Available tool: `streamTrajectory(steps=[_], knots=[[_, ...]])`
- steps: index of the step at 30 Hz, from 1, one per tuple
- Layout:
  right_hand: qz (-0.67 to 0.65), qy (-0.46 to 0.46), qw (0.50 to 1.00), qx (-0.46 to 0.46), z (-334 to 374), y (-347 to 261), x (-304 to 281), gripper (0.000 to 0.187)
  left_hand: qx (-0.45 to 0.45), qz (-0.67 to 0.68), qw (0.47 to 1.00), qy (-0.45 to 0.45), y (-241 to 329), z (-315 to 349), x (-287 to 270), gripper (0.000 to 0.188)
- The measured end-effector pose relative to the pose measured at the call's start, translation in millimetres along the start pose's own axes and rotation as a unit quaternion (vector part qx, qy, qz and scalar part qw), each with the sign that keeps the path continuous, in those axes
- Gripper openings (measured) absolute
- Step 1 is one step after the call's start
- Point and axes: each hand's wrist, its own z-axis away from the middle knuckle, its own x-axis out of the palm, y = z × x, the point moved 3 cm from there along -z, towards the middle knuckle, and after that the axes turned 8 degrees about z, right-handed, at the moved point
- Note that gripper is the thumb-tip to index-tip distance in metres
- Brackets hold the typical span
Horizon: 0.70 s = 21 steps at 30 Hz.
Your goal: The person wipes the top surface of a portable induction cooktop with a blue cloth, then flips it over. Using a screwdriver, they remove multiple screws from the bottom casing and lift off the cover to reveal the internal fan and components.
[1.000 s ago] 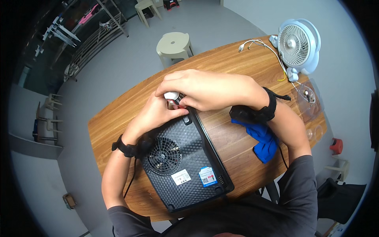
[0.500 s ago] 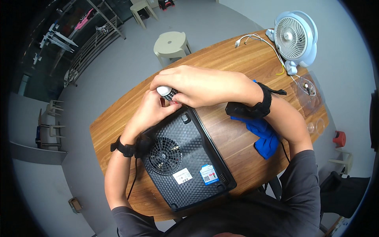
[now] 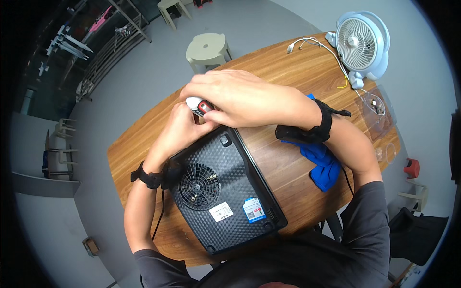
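Note:
A black induction cooker (image 3: 240,180) lies upside down on the table, its round fan grille (image 3: 199,187) and two labels facing up. At its far edge, my right hand (image 3: 230,96) is wrapped around a short hand tool (image 3: 196,103) with a white rounded end and a black body with a red-rimmed part. The tool's lower end is hidden behind my fingers. My left hand (image 3: 180,132) is closed at the cooker's far left corner, its thumb just under the tool. What its fingers grip, if anything, is hidden. Black straps with small dark modules circle both wrists.
A blue cloth (image 3: 324,168) lies under my right forearm. At the far right stand a white fan (image 3: 357,43) with a white cable (image 3: 307,42), a clear bag (image 3: 377,113) and a clear cup (image 3: 390,152). A beige stool (image 3: 206,48) is beyond the table.
The tool has turned in my right hand, so its red-rimmed part now faces up. My right hand has shifted slightly; my left hand stays at the cooker's far corner.

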Motion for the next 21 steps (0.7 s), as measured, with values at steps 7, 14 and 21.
streamTrajectory(steps=[7, 14, 21], knots=[[-0.015, -0.017, 0.999, 0.047, -2, 0, 5, 0.035, 0.030, 0.008, 0.999, 0.024, 6, 1, 4, 0.032], [-0.044, -0.053, 0.997, 0.047, 0, 1, 1, 0.044, -0.041, -0.019, 0.999, -0.013, -5, 1, -1, 0.029], [-0.051, -0.019, 0.997, 0.057, 0, 0, 3, 0.037, -0.021, -0.004, 1.000, 0.014, 6, 2, -1, 0.028]])
